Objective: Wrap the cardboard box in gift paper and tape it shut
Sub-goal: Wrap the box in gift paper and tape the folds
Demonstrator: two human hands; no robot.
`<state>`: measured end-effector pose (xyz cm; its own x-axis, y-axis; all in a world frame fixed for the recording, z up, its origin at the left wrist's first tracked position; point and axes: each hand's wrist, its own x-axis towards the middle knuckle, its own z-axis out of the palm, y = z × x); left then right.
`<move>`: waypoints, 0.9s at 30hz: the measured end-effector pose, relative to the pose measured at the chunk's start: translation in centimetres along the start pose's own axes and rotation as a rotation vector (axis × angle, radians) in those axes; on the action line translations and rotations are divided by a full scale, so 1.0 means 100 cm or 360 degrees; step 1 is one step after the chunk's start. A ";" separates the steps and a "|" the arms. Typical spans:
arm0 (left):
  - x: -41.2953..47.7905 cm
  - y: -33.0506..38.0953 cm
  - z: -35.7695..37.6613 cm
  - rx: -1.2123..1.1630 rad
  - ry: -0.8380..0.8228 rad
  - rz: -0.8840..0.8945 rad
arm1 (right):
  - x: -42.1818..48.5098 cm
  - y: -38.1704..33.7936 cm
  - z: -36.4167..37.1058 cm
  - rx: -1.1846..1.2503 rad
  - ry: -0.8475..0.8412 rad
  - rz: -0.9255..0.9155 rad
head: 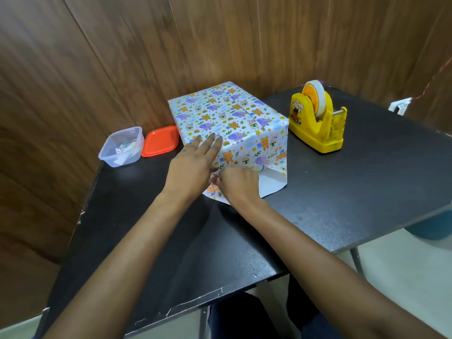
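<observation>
The gift paper (227, 118) covering the box is showing a white ground printed with purple elephants, orange bears, rainbows, yellow stars and green sprigs. Its loose flap (271, 183) is exposing a plain white underside. The tape dispenser (318, 126) is displaying yellow with an orange spool hub and a cartoon sticker. The lid (161, 141) is showing red-orange; the container (122, 146) is appearing clear. The table (367, 179) is presenting black against brown wood-grain wall panels (97, 57).

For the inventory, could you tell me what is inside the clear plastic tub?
The clear tub holds what look like paper scraps and something round; the details are too blurred to identify.
</observation>
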<state>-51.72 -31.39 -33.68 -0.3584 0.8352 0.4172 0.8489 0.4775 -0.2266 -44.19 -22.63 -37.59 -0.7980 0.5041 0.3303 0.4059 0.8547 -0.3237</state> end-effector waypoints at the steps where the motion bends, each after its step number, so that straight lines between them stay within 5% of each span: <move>1: -0.001 0.001 -0.001 -0.0007 -0.0033 -0.0012 | 0.001 0.001 0.001 -0.0021 0.0004 -0.0009; 7: 0.001 0.001 -0.017 -0.0234 -0.0224 -0.0153 | -0.002 0.021 -0.036 0.0247 -0.0170 0.0038; 9: 0.003 -0.001 -0.021 -0.0642 -0.0246 -0.0390 | 0.002 0.042 -0.066 0.0328 -0.0009 0.0183; 13: 0.014 -0.001 -0.018 -0.1455 0.0110 -0.0922 | 0.028 0.101 -0.092 0.0558 0.0396 0.0572; 15: 0.022 -0.001 -0.016 -0.1792 0.0193 -0.1248 | 0.044 0.124 -0.081 0.0887 0.0148 0.0805; 18: 0.029 -0.003 -0.015 -0.2310 -0.0082 -0.1738 | 0.055 0.136 -0.067 0.1423 -0.0374 0.1163; 27: -0.001 -0.019 -0.015 -0.2599 -0.0102 -0.1615 | 0.062 0.145 -0.082 0.1681 -0.0933 0.1358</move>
<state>-52.67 -32.82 -31.98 -0.8578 0.4760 -0.1939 -0.1829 0.0698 0.9807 -39.63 -6.13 -32.96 -0.6566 0.4556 -0.6011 0.5345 -0.2813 -0.7970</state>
